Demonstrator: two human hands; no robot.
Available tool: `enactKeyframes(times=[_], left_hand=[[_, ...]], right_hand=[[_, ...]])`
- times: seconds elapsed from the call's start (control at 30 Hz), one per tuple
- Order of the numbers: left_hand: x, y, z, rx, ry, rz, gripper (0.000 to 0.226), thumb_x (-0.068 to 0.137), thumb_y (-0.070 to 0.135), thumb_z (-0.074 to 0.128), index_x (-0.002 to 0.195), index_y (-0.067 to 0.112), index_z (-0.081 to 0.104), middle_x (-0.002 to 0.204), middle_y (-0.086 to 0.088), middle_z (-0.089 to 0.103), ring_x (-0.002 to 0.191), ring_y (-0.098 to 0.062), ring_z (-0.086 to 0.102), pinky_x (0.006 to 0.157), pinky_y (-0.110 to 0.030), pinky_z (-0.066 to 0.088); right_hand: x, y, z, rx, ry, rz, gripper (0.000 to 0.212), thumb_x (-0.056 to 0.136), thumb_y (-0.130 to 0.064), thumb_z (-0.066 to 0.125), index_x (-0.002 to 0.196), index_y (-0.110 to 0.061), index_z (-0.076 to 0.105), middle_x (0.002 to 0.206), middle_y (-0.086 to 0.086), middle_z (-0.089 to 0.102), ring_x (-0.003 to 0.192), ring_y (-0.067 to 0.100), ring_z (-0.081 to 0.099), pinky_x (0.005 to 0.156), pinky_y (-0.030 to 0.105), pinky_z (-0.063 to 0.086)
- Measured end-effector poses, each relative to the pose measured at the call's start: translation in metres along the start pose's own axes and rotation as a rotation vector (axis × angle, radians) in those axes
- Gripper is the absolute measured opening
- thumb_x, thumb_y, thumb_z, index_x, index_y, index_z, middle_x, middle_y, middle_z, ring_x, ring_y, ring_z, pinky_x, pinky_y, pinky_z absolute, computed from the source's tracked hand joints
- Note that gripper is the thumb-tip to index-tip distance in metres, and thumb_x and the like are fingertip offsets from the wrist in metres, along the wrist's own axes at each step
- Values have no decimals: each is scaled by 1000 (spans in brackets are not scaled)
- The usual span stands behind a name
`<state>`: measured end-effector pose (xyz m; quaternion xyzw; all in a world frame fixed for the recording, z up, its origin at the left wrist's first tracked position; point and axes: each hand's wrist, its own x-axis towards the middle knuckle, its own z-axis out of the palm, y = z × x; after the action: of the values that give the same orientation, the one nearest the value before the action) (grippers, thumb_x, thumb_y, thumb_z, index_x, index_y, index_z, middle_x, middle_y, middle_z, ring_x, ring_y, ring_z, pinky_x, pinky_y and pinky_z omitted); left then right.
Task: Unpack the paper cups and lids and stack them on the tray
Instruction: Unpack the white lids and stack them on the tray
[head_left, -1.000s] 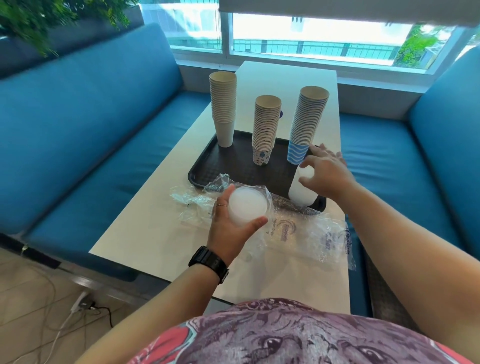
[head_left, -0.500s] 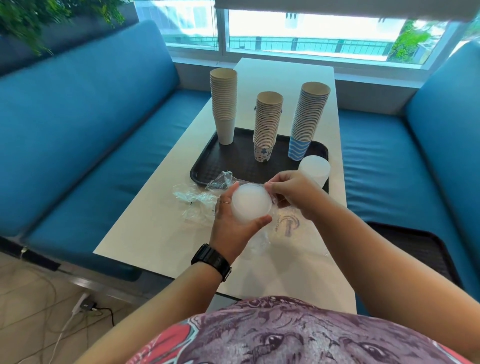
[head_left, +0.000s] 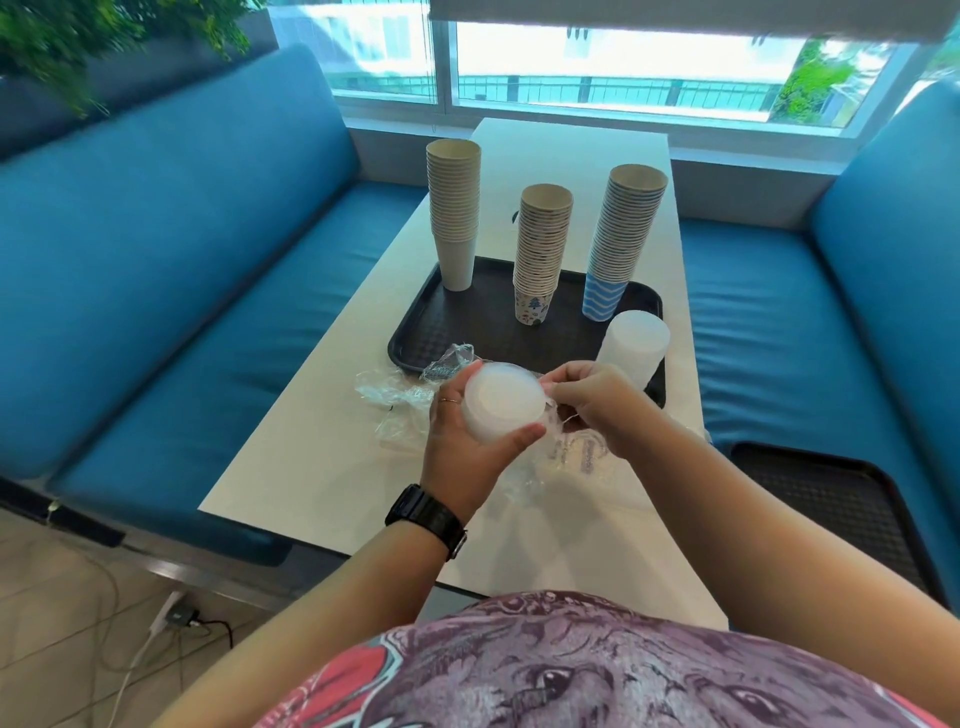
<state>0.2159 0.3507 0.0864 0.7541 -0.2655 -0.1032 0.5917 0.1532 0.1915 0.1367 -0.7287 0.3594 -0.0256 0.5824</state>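
Note:
My left hand (head_left: 467, 447) grips a stack of white plastic lids (head_left: 503, 402) still partly in its clear plastic wrap, held just in front of the black tray (head_left: 457, 327). My right hand (head_left: 597, 405) pinches the clear wrap (head_left: 558, 447) at the stack's right edge. On the tray stand three cup stacks: plain beige cups (head_left: 453, 208), printed cups (head_left: 543, 249) and blue wavy cups (head_left: 623, 239). A second stack of white lids (head_left: 634, 348) stands upright at the tray's near right corner.
Crumpled clear wrappers (head_left: 400, 387) lie on the white table (head_left: 322, 467) beside the tray. Blue bench seats flank the table; another black tray (head_left: 831, 499) lies on the right seat. A cable and plug (head_left: 176, 618) are on the floor at left.
My right hand let go of the lid stack on the tray and came back to the wrapped lids, where it now pinches the wrap. My left hand kept its grip.

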Motion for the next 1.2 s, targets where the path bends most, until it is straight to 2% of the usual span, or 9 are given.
enactKeyframes(times=[0.17,0.27,0.33,0.43,0.63,0.77,0.93,1.07,1.2], left_hand=[[5,-2,-2,93,-35,-15,90,62,39,91,135,37,38,134,8,37,122,-10,42,108,-33,43],[6,-2,1,118,-64,5,92,63,40,90,140,31,39,132,9,37,121,-6,38,106,-27,39],[8,-3,3,101,-63,-13,95,61,35,92,141,26,41,131,9,37,122,-9,41,108,-32,42],[10,-6,7,76,-58,-12,100,56,31,94,141,24,43,131,5,41,120,-11,48,104,-41,49],[9,-5,7,91,-48,-20,96,60,34,93,140,25,41,127,9,37,118,-8,41,100,-22,39],[9,-6,8,100,-36,-20,94,61,40,91,140,28,41,135,5,38,122,-7,39,96,-5,32],[11,-4,13,132,-38,-40,98,61,38,91,143,25,39,143,-3,39,130,-18,40,111,-34,38],[12,-4,19,130,-38,-53,97,61,37,91,143,25,39,143,-2,39,130,-18,40,112,-35,36],[11,-6,24,121,-26,-59,97,61,38,91,142,25,40,141,-2,40,130,-18,40,111,-35,37]], right_hand=[[-19,-27,-1,-341,237,-402,16,92,-31,63,104,-21,65,95,-4,64,83,7,60,66,17,47],[-26,-41,6,-585,87,-500,49,82,-52,68,123,-27,60,112,-8,56,100,8,55,84,24,48],[-27,-44,12,-805,-25,-460,74,74,-61,70,137,-32,48,127,-5,51,121,16,45,102,37,42],[-28,-43,18,-909,-84,-411,85,71,-61,73,144,-35,38,136,-3,46,131,20,37,107,40,38],[-23,-39,7,-714,-60,-445,77,72,-54,76,139,-34,44,132,-4,52,125,18,45,106,37,39],[-16,-36,-13,-410,-4,-498,71,73,-45,79,136,-40,46,121,-5,51,100,7,53,94,30,46],[4,-21,-48,-352,243,-460,55,73,-39,80,117,-35,49,124,1,42,101,15,52,77,20,45],[25,1,-79,-345,507,-416,45,73,-34,81,103,-21,50,114,1,40,100,17,44,81,37,48],[43,21,-99,-410,562,-365,36,76,-31,79,96,-16,54,119,4,43,112,22,45,84,23,34]])
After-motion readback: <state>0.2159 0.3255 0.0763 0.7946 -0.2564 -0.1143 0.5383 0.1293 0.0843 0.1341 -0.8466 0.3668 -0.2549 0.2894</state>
